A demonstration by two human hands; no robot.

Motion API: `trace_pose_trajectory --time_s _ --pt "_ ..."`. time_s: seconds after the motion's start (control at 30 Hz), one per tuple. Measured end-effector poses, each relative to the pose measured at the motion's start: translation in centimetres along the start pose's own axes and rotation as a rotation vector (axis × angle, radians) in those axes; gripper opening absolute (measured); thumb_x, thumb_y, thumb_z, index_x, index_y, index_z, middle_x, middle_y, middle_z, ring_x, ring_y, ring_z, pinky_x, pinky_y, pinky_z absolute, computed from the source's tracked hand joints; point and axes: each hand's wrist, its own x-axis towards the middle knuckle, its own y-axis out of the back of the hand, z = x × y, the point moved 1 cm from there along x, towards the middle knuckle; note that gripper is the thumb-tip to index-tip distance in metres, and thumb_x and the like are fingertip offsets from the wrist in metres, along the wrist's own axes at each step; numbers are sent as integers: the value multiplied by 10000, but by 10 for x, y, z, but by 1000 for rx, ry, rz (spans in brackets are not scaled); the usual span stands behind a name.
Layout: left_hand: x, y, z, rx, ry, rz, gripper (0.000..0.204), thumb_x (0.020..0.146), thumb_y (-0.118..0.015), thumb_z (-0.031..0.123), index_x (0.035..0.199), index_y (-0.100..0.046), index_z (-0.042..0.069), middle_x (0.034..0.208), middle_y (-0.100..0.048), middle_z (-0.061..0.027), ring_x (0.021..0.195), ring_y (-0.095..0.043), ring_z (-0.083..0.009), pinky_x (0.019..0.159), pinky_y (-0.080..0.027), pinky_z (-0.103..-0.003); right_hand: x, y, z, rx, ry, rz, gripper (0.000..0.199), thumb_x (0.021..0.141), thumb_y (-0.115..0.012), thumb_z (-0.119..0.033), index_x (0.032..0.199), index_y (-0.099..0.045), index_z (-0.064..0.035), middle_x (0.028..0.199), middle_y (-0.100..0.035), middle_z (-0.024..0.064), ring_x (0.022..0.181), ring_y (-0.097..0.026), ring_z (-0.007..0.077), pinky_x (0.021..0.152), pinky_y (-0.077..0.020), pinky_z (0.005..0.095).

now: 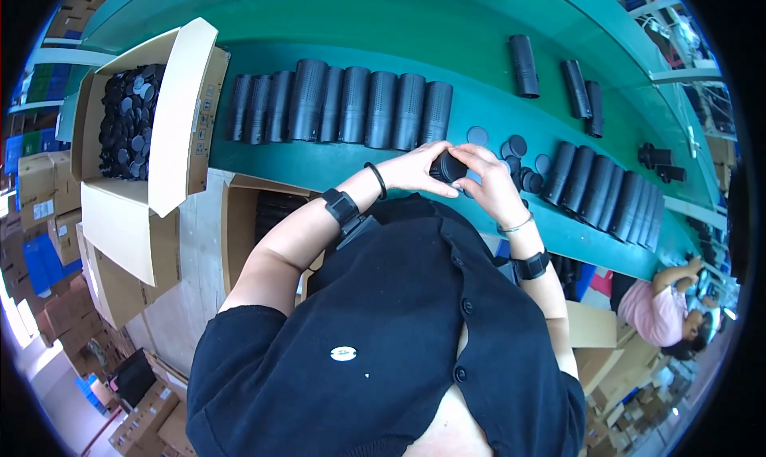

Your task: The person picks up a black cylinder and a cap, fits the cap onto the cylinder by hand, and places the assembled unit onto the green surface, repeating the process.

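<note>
I pinch a black ribbed cylinder (448, 167) between my left hand (416, 170) and right hand (488, 179), just above the green table (335, 163). Beyond lie flat round caps (511, 148), a row of matte perforated tubes (343, 103), and left, an open brown carton (179, 114) heaped with black discs (132, 118).

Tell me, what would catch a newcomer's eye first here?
Probably the two hands meeting at the centre, the left hand and right hand closed around one black cylinder. Behind them a row of black perforated tubes lies on the green table, and a cardboard box of black discs stands at the left.
</note>
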Motion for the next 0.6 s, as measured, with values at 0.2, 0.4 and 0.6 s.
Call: trace_pose_trajectory --time_s 0.2,0.4,0.6 --pt "5 -4 -9 -47 32 53 693 846 -682 517 1271 -473 11 1193 -502 -205 1140 -492 -321 963 -413 -393 4 -1 -4 -125 12 -15 513 684 -716 7 1188 -621 -7 1169 -599 161 1064 -589 347 916 -492 376" --pt "3 -3 -8 39 21 56 607 866 -670 477 1211 -499 9 1110 -538 -179 1066 -525 -290 920 -437 -382 4 -5 -6 -124 18 -31 489 711 -739 -26 1184 -624 10 1148 -594 164 1096 -571 329 927 -486 379" --pt "-6 -6 -7 -183 22 97 700 832 -719 268 1357 -332 14 1287 -509 -194 1135 -520 -240 943 -439 -357 6 -19 42 444 -115 -37 407 840 -719 -137 1230 -637 -54 1067 -620 45 876 -604 131 748 -512 276"
